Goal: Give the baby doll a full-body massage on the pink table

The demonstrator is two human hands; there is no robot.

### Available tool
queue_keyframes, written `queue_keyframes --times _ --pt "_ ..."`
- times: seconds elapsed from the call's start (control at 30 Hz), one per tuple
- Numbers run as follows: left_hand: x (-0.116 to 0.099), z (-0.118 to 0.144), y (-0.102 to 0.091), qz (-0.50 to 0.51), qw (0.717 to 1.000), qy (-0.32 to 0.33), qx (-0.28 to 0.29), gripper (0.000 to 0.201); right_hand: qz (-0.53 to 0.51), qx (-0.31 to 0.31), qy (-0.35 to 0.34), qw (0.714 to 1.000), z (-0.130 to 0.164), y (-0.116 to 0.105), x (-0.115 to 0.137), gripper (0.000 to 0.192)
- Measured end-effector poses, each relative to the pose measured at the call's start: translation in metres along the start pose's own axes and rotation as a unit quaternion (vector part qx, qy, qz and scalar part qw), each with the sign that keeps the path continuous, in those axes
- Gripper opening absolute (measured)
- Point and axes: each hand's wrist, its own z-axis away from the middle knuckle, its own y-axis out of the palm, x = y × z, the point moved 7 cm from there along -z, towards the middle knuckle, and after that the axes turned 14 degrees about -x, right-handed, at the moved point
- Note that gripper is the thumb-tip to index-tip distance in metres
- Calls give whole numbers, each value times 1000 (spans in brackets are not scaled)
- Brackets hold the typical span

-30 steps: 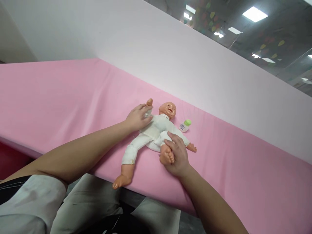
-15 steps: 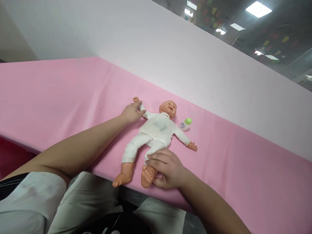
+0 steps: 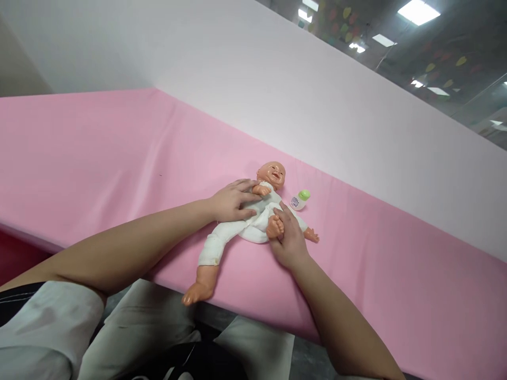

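A baby doll point(image 3: 259, 235) with a soft white cloth body lies on its back on a pink padded surface point(image 3: 336, 274). My left hand point(image 3: 233, 201) holds the doll's arm folded over its chest, the small fist showing just past my fingers. Much of that arm is hidden beneath my hand. My right hand point(image 3: 291, 240) is wrapped around one lower leg, keeping it bent so the foot point(image 3: 274, 226) is up at the belly. The other leg point(image 3: 208, 264) stretches toward the front edge, and the doll's free arm point(image 3: 311, 233) lies out to the right.
Beside the doll's shoulder is a small clear bottle point(image 3: 300, 200) with a green cap. A white wall point(image 3: 317, 105) rises behind the pink surface. The surface's front edge runs by my knees, and a window or glass panel point(image 3: 376, 53) shows ceiling lights above.
My left hand has brought the doll's arm from out at the side across its chest. My right hand has pushed the lower leg up, bending it onto the belly.
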Motion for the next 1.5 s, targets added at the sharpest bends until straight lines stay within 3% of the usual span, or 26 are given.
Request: queue_keyframes --times 0.1,0.17,0.33,0.47,0.67,0.83,0.9,0.97,1.03,1.17,1.27,1.4,1.5 --pt "0 0 5 3 1000 -2 12 62 -8 22 37 999 2 6 -11 63" --pt "4 1 4 10 1000 -24 4 67 -9 16 26 1000 2 3 -9 65" --pt "27 0 -9 -5 991 -120 -63 66 -14 -45 -105 993 -3 -14 26 64" --pt "61 3 -27 -23 957 -244 -159 67 -60 -57 -197 977 5 -23 65 55" --pt "125 18 -29 -44 895 -415 -159 59 -151 76 -250 953 24 -9 97 42" --pt "143 20 -24 -45 893 -409 -185 50 -121 179 -265 940 33 17 101 32" --pt "140 20 -24 -40 893 -407 -188 53 -112 186 -263 940 34 20 101 32" --pt "132 19 -25 -22 897 -400 -188 58 -122 152 -260 946 32 15 101 35" --pt "118 15 -28 -3 908 -371 -194 63 -131 91 -254 954 28 5 98 39" --pt "79 6 -32 15 946 -250 -206 63 -87 -71 -220 969 16 -19 81 50" --pt "51 3 -27 35 970 -161 -180 56 -33 -149 -176 972 7 -26 60 51" --pt "20 1 -11 44 994 -51 -89 51 -9 -111 -117 987 -2 -15 31 59" --pt "12 1 -2 15 999 -29 -33 53 6 -46 -58 997 -3 -2 9 64"
